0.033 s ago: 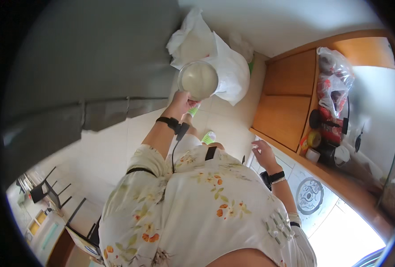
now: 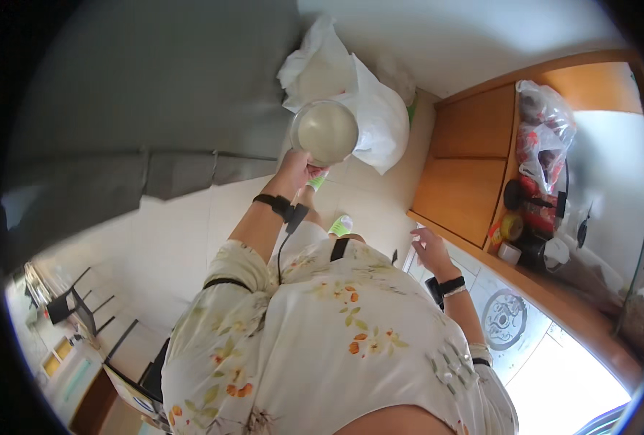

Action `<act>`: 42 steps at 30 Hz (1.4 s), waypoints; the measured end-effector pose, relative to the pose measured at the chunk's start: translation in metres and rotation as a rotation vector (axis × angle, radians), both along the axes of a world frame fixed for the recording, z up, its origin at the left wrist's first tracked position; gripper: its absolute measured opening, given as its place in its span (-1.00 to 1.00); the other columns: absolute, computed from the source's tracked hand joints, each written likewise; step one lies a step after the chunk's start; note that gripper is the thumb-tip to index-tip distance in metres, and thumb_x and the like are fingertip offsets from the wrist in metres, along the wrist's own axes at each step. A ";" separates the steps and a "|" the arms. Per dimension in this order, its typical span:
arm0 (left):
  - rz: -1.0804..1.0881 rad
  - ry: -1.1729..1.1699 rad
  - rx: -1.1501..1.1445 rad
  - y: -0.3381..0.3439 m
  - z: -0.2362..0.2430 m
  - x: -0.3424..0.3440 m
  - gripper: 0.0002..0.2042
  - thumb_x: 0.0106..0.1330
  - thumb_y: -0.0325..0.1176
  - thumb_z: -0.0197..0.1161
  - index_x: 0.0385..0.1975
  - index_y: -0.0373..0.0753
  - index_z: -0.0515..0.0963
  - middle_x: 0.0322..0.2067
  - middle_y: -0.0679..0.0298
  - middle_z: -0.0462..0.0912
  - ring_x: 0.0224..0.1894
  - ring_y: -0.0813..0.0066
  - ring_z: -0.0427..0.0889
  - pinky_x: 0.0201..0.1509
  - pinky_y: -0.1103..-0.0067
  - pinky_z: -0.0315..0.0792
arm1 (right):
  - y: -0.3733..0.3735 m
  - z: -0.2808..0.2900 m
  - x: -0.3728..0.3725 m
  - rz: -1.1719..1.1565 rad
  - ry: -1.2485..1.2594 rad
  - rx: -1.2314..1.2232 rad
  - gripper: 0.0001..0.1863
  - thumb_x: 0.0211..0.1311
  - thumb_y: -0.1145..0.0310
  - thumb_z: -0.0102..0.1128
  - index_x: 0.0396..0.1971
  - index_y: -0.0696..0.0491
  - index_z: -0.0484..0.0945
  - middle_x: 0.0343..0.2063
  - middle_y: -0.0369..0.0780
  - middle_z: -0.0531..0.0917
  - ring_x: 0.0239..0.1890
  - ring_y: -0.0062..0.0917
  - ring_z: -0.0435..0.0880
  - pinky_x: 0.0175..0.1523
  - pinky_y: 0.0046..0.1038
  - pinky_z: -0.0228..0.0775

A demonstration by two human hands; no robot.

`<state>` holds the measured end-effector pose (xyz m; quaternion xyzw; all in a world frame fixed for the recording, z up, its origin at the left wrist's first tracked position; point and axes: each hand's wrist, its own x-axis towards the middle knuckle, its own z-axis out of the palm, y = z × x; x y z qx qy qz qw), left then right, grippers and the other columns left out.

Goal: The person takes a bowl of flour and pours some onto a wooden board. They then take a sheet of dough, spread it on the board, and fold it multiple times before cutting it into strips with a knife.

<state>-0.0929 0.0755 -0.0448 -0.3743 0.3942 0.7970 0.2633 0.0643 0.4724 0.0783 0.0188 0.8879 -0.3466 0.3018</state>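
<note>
I have the left hand (image 2: 298, 167) with its grip pinching the near side of a round pale bowl (image 2: 349, 148), which is held above the tiled floor (image 2: 369, 190) in front of a white bag (image 2: 382, 127); from here I cannot tell whether bowl and bag touch. The right hand (image 2: 431, 250) hangs with its fingers loosely parted near the wooden cabinet (image 2: 467, 190), and I see a plastic bag (image 2: 548, 109) on the worktop (image 2: 554, 304).

1. Left hand (image 2: 296, 172): at bowl's (image 2: 325, 132) near rim.
2. Sack (image 2: 381, 127): beyond bowl, reaching right.
3. Cabinet (image 2: 465, 190): right of bowl, well apart.
4. Bag (image 2: 547, 134): on cabinet, farther right.
5. Right hand (image 2: 431, 251): before bowl, to right.
6. Chair (image 2: 62, 307): left of bowl, well apart.
</note>
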 end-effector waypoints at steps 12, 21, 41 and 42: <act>0.032 0.118 0.012 -0.188 0.243 0.313 -0.88 0.06 -0.41 0.22 -0.42 -0.28 0.57 -0.52 0.09 0.62 -0.53 0.11 0.72 -0.42 0.30 0.69 | -0.123 0.010 -0.004 0.615 0.479 -0.056 -0.78 0.35 0.44 0.01 -0.51 0.21 0.42 -0.48 0.03 0.48 -0.38 -0.04 0.46 -0.24 -0.07 0.33; 0.500 0.216 -0.145 -0.374 0.285 0.663 -0.61 0.12 -0.30 0.11 -0.12 -0.38 0.65 -0.28 0.09 0.76 -0.34 0.27 0.80 -0.33 0.56 0.59 | -0.466 -0.061 0.088 1.122 0.342 0.062 -0.77 0.34 0.35 0.08 -0.46 0.18 0.53 -0.43 0.03 0.59 -0.31 -0.02 0.57 -0.19 -0.09 0.41; 1.953 -0.022 -0.268 -0.750 0.279 0.953 -0.56 0.22 -0.28 0.09 0.07 -0.34 0.53 -0.14 0.07 0.73 -0.11 0.14 0.76 -0.04 0.31 0.57 | -1.234 -0.126 0.141 1.885 0.401 -0.013 -0.78 0.32 0.31 0.13 -0.39 0.14 0.63 -0.37 0.03 0.66 -0.22 0.00 0.64 -0.11 -0.10 0.49; 2.059 -0.054 -0.236 -0.751 0.286 0.965 -0.57 0.24 -0.31 0.06 0.08 -0.35 0.51 -0.11 0.05 0.72 -0.07 0.12 0.76 -0.01 0.31 0.54 | -1.293 -0.102 0.177 2.022 0.564 -0.097 -0.79 0.31 0.30 0.15 -0.37 0.12 0.66 -0.34 0.03 0.68 -0.19 0.00 0.66 -0.07 -0.10 0.51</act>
